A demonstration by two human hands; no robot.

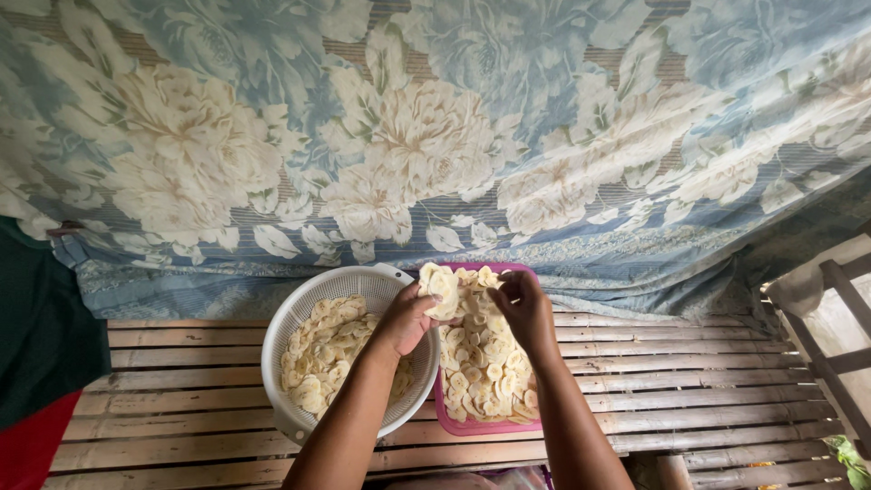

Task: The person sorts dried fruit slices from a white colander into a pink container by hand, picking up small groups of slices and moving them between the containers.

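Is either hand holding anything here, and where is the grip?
The left hand holds pale banana slices, fingers pinching their lower edge. The right hand hovers curled above the pink tray; its hold cannot be told.

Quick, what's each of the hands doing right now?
Left hand: closed on pale round banana slices.
Right hand: fingers curled at the slices over the pink rectangular plastic tray; grip unclear.

A round colander of banana slices sits on the slatted bench, touching a tray on its right; a hanging cloth lies behind both

Floral cloth w/ slatted bench.
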